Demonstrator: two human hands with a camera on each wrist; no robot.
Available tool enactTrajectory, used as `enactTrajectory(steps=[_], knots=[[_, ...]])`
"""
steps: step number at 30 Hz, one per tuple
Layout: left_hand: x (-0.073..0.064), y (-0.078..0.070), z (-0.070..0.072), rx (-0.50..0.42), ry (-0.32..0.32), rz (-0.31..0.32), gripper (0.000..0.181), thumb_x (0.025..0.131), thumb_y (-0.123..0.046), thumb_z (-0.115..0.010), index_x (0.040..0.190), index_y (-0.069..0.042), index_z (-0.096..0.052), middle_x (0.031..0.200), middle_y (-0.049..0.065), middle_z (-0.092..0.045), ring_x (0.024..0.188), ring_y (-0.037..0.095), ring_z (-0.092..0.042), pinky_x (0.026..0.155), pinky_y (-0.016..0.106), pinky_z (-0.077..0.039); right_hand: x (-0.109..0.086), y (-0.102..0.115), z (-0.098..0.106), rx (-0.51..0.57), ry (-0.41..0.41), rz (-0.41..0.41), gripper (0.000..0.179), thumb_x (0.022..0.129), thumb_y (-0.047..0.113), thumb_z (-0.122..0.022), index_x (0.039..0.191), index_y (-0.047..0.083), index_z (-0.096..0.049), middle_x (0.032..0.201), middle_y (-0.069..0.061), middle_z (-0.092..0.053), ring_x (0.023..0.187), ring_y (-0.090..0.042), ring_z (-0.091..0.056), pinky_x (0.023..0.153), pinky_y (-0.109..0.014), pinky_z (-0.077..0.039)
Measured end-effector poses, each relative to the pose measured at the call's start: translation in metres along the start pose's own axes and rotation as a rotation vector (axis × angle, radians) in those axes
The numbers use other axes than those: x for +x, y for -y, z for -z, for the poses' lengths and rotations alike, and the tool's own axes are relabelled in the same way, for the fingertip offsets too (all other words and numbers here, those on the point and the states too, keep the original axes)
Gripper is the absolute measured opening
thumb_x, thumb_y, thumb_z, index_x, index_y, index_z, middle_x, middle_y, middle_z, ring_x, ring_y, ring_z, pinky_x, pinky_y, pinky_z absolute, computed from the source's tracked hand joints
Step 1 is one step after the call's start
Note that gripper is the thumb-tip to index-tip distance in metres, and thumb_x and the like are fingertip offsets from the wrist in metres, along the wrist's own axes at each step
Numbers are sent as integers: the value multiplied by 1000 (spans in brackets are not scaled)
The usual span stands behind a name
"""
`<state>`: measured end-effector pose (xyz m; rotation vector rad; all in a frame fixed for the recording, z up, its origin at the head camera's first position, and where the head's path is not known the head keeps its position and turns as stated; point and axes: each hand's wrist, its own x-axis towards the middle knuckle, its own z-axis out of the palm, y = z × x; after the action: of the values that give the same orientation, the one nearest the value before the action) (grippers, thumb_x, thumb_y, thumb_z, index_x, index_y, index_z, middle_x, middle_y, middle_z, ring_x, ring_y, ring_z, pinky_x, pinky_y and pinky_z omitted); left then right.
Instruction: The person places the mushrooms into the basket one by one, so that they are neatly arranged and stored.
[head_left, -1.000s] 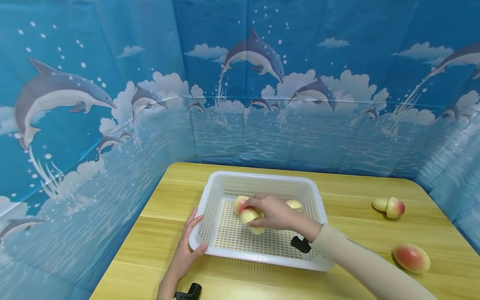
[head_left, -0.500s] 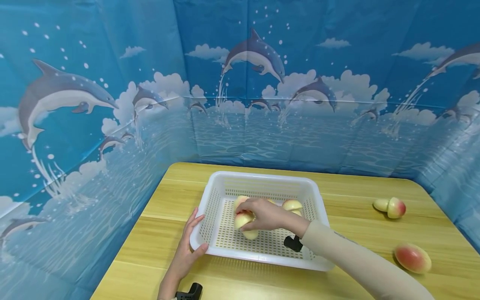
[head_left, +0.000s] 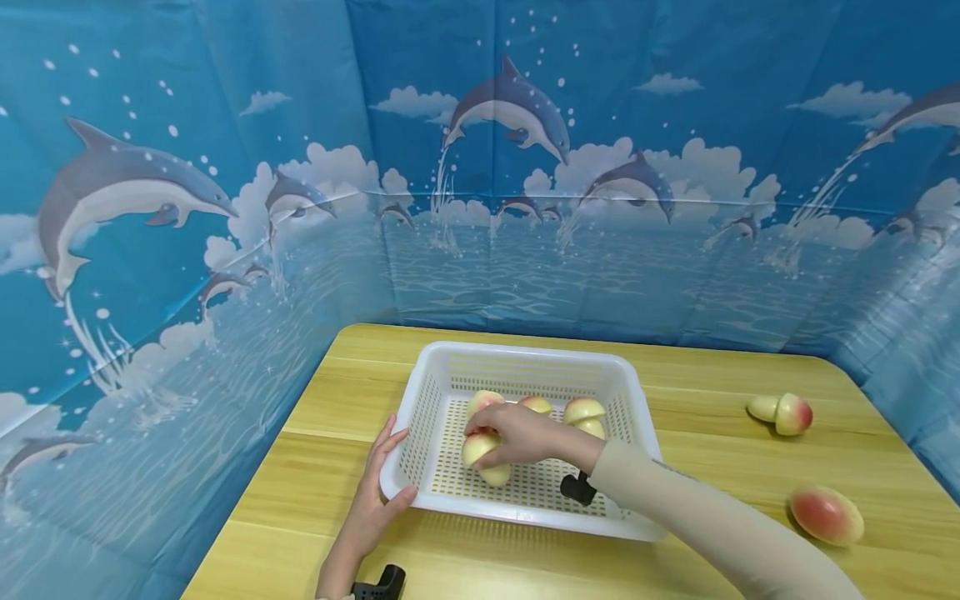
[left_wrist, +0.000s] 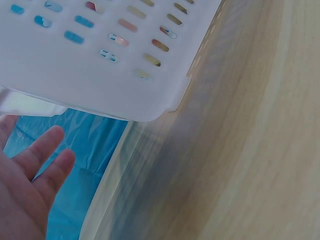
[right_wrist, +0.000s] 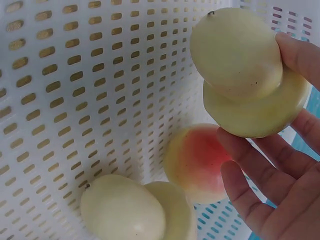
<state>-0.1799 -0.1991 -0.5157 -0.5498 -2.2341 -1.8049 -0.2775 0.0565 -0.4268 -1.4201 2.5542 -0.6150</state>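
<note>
In the white plastic basket [head_left: 517, 520], my right hand [head_left: 517, 433] grips a toy mushroom [head_left: 480, 451] with its thumb and fingers. The right wrist view shows this mushroom [right_wrist: 245, 55] with its pale stem facing the camera, and my right hand [right_wrist: 290, 190] around the cap's edge. Other mushrooms lie in the basket: one [head_left: 486, 400] just behind the held one, one [head_left: 536, 404] farther back, and one [head_left: 585, 408] on the right. At the basket's left front corner, my left hand [head_left: 371, 492] rests against the rim, fingers extended in the left wrist view.
The basket stands on a wooden table [head_left: 300, 467]. To its right lie a mushroom [head_left: 783, 414] on its side and a red-and-yellow rounded piece [head_left: 827, 515] nearer the front. A blue dolphin-print curtain [head_left: 480, 250] surrounds the table's back and sides.
My right hand has moved left and slightly toward the front inside the basket, carrying the mushroom. Mushrooms behind and to its right have come into view. My left hand stays put.
</note>
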Motion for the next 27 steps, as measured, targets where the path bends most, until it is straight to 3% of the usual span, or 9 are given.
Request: enactTrajectory(steps=[18, 27], knots=[[-1, -1, 0, 6, 14, 3, 69, 83, -9, -61, 146, -18, -33, 158, 5, -3, 138, 35, -16, 100, 39, -33, 6, -6, -11, 23, 16, -12, 43, 77, 26, -79, 114, 8, -66, 109, 4, -65, 97, -8, -56, 86, -27, -45], [-1, -1, 0, 17, 9, 10, 69, 83, -10, -61, 146, -19, -33, 158, 9, -3, 138, 35, -15, 99, 37, -33, 7, -6, -16, 27, 5, -10, 38, 78, 27, -78, 111, 11, -66, 108, 5, -64, 100, -11, -55, 88, -28, -44]])
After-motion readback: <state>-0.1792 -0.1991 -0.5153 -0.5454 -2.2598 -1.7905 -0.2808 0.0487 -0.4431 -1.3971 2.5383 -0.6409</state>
